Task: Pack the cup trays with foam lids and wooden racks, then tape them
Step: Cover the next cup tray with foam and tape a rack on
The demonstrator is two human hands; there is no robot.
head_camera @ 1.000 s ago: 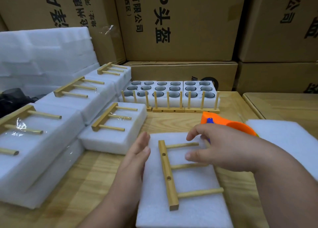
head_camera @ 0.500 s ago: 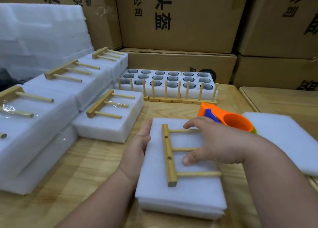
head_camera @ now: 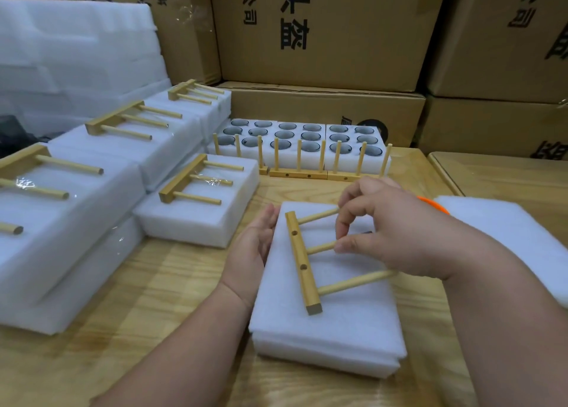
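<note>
Wooden table (head_camera: 159, 286) (cardboard boxes (head_camera: 322, 31) behind)

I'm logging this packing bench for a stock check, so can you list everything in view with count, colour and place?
Foam-lidded tray: one, white, front centre of the table.
Wooden rack: one, pale wood, lying on that lid.
Taped packs: several, white with racks on top, stacked at left.
Open cup trays: three in a row, white, with grey cups, at the back.
Upright racks: pale wood, before those trays.
Foam sheets: white, right edge.
Tape dispenser: orange, mostly hidden.
Cardboard boxes: brown, behind.
Left hand: against the tray's left side.
Right hand: pinching the rack's middle peg.
</note>
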